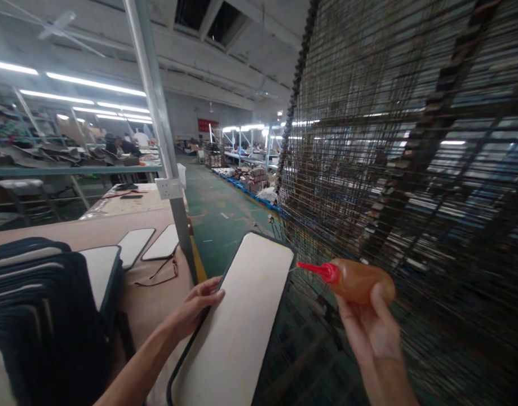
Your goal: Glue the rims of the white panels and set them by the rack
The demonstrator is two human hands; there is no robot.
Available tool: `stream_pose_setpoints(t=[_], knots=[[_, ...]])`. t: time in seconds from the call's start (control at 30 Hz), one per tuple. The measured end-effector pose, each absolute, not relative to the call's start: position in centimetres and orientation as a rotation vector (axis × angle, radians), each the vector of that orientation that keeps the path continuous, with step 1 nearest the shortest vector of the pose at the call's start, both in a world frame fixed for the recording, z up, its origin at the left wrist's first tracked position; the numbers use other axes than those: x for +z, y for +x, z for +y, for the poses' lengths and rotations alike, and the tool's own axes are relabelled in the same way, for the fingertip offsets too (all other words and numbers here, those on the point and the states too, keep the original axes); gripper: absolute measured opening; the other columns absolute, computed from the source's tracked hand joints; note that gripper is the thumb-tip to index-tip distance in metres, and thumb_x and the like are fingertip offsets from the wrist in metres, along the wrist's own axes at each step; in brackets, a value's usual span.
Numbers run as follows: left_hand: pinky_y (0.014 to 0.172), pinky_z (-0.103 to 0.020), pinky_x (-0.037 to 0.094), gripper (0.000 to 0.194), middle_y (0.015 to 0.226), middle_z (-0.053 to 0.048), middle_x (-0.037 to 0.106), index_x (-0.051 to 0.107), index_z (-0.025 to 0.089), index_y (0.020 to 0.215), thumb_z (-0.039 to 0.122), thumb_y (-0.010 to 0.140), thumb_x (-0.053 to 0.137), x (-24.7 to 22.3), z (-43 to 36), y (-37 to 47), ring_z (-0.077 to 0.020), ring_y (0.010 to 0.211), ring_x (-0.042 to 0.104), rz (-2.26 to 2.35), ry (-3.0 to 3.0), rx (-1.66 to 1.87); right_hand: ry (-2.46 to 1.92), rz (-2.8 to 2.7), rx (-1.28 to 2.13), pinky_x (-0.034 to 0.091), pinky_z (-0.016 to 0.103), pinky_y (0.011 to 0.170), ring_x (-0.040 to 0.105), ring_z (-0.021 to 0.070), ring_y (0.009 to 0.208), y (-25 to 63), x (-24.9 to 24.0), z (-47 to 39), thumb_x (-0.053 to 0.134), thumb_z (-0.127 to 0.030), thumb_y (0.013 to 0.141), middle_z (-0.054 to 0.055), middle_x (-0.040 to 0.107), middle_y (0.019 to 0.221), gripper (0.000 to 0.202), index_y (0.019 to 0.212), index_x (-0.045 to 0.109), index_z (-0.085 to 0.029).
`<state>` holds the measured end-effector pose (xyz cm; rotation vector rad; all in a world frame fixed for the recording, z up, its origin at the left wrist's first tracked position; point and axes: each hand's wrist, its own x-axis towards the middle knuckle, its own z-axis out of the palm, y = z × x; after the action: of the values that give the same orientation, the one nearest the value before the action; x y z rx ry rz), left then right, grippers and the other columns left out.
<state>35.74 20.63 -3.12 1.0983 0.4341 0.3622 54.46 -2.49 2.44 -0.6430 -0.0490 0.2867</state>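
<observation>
My left hand (pixel 206 298) grips the left edge of a long cream panel with a dark rim (pixel 246 304), thumb on its face and fingers at the edge. The panel is held tilted, its lower end running out of the frame. To its right, my right hand (pixel 371 321) is wrapped around a squeeze bottle (pixel 360 280) of amber liquid, held on its side. The bottle's red nozzle (pixel 320 271) points left at the panel's right edge, with a thin pale strand between the tip and that edge.
A stack of dark-edged panels (pixel 39 293) stands at the left. More cream panels (pixel 136 247) and eyeglasses (pixel 163 275) lie on the table (pixel 157 299). A metal post (pixel 157 96) rises at the table's edge. Tall wire racking (pixel 368 141) fills the right, beside a green aisle (pixel 208 208).
</observation>
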Motion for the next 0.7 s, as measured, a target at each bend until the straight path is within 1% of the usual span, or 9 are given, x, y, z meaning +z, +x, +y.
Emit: stream_pose_setpoints(t=[0.17,0.27,0.37,0.5,0.6,0.7], knots=[[0.070,-0.028,0.049,0.039,0.095,-0.008,0.070,0.064,0.021,0.109,0.023,0.070,0.069,-2.8,19.9,35.4,-0.0208,0.079,0.065,0.380,1.061,0.346,-0.657,-0.118,0.231,0.043,0.030,0.094,0.060,0.0144,0.096,55.6,3.5,-1.7,0.067,-0.033,0.071,0.001,0.067,0.100,0.036,0.104,0.061,-0.021],[0.071,-0.029,0.049,0.041,0.096,-0.008,0.070,0.064,0.020,0.109,0.023,0.068,0.070,-2.3,19.9,35.2,-0.0225,0.080,0.065,0.376,1.069,0.333,-0.667,-0.201,0.106,0.038,0.034,0.098,0.059,0.0153,0.097,56.4,4.3,-1.6,0.070,-0.031,0.067,0.000,0.067,0.095,0.036,0.100,0.062,-0.022],[0.072,-0.030,0.050,0.041,0.097,-0.008,0.070,0.064,0.020,0.109,0.024,0.068,0.070,-2.1,20.1,34.7,-0.0223,0.080,0.065,0.393,1.074,0.315,-0.726,-0.313,-0.018,0.041,0.036,0.095,0.059,0.0166,0.095,57.5,4.9,-2.0,0.072,-0.030,0.063,0.000,0.066,0.095,0.038,0.099,0.062,-0.022],[0.071,-0.029,0.050,0.041,0.097,-0.007,0.070,0.064,0.022,0.110,0.022,0.069,0.069,-2.1,20.3,34.2,-0.0226,0.082,0.065,0.396,1.079,0.294,-0.776,-0.352,-0.084,0.045,0.031,0.085,0.061,0.0152,0.088,58.6,5.2,-2.8,0.075,-0.028,0.058,0.000,0.066,0.097,0.046,0.102,0.062,-0.024],[0.072,-0.029,0.050,0.039,0.097,-0.007,0.070,0.065,0.021,0.109,0.021,0.070,0.068,-1.9,20.3,34.0,-0.0230,0.083,0.065,0.401,1.077,0.278,-0.794,-0.389,-0.076,0.046,0.030,0.081,0.061,0.0147,0.086,59.2,5.3,-3.0,0.075,-0.028,0.058,-0.002,0.066,0.096,0.047,0.103,0.061,-0.025],[0.073,-0.030,0.050,0.037,0.098,-0.007,0.070,0.066,0.021,0.107,0.020,0.070,0.068,-1.6,20.2,34.0,-0.0231,0.083,0.065,0.408,1.072,0.267,-0.812,-0.434,-0.065,0.045,0.030,0.083,0.062,0.0159,0.087,59.7,5.2,-3.0,0.075,-0.027,0.058,-0.001,0.067,0.090,0.047,0.103,0.061,-0.025]])
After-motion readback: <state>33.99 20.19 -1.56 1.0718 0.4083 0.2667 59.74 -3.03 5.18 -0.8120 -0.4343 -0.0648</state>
